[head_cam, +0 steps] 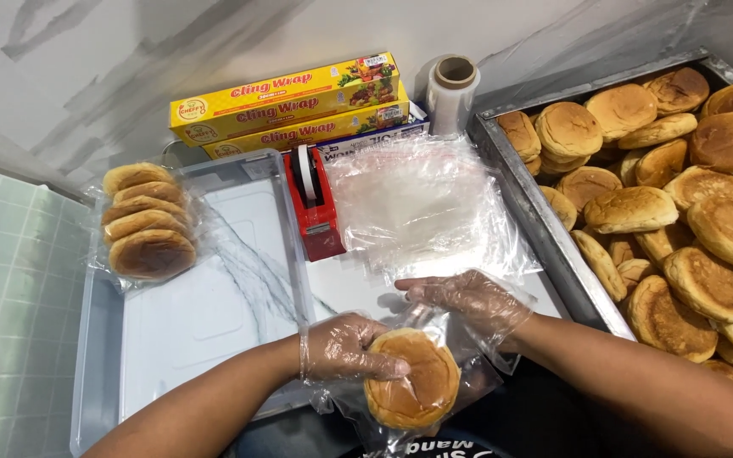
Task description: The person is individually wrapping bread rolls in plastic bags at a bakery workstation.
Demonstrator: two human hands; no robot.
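Both my hands wear thin clear plastic gloves. My left hand (pixel 345 346) grips a round golden-brown bun (pixel 413 380) at its left edge, and the bun sits partly inside a clear plastic bag (pixel 468 373). My right hand (pixel 468 298) pinches the bag's upper edge just above the bun. A stack of empty clear bags (pixel 422 203) lies right behind my hands. At the far left of the white tray (pixel 205 314) rests a sealed pack of several buns (pixel 146 222).
A big metal tray (pixel 545 220) full of loose buns (pixel 680 212) fills the right side. A red tape dispenser (pixel 314 203) stands between the white tray and the bags. Behind it lie yellow wrap boxes (pixel 290 106) and a film roll (pixel 454 93).
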